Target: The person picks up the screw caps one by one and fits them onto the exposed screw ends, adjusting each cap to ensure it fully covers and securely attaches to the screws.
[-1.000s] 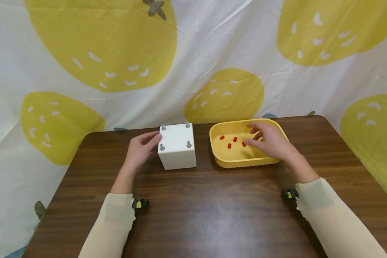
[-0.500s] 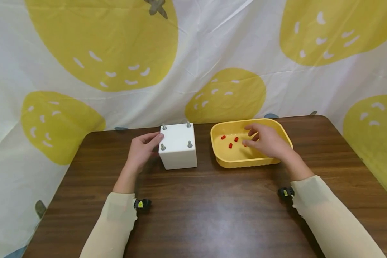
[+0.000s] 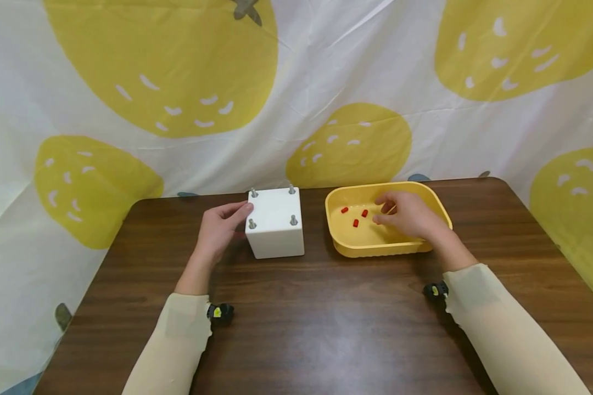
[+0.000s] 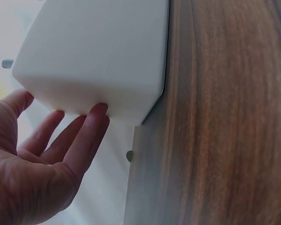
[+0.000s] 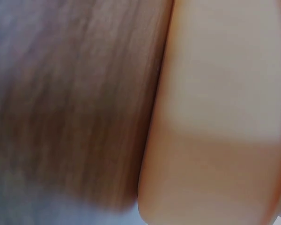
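Near the tabletop's [image 3: 326, 323] far edge, the left hand [image 3: 216, 233] rests straight fingers against the white plastic cube with four metal studs [image 3: 275, 224], steadying it. The right hand [image 3: 409, 215] reaches into the yellow plastic tray [image 3: 370, 248], fingers curled over small red pegs [image 3: 355, 223] (whether one is pinched is hidden).

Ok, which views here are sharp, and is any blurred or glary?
Head view: sharp, evenly lit, with soft sheen on the table. Left wrist view: fairly sharp on the white block and left hand. Right wrist view: heavily blurred, showing only the yellow tray wall.
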Available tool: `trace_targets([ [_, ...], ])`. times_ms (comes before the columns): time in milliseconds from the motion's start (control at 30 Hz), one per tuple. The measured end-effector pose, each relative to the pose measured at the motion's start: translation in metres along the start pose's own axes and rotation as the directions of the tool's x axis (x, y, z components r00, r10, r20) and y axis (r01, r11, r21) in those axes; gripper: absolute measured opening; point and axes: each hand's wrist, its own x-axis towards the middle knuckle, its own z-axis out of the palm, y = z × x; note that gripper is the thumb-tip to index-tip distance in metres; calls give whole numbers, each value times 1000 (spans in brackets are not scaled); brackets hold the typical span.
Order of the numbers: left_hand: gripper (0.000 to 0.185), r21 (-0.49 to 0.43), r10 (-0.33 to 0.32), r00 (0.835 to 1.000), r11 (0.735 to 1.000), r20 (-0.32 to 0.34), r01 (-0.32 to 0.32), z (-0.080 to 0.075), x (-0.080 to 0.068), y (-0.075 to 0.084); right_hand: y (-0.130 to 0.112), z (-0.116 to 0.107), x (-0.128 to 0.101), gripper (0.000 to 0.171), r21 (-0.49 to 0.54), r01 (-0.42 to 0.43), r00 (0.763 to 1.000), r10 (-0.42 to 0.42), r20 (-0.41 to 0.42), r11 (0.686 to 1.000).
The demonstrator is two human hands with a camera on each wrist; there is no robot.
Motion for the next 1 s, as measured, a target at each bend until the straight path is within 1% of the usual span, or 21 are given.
trace_targets([
  [200,57,-15,-22,1000,1000,-2,22,2,-1,1,2,-1,3,40,-20,-26,999,26,25,999],
  [367,57,-15,-27,1000,1000,5,27,3,-1,1,3,-1,4,35,-42,-49,998,51,46,998],
  [567,55,-20,-24,1000,1000,5,24,3,-2,1,3,0,6,29,-59,-49,997,52,64,997],
  [1000,54,-29,-13,1000,999,9,14,5,-2,2,6,0,6,15,-39,-51,995,54,80,998],
])
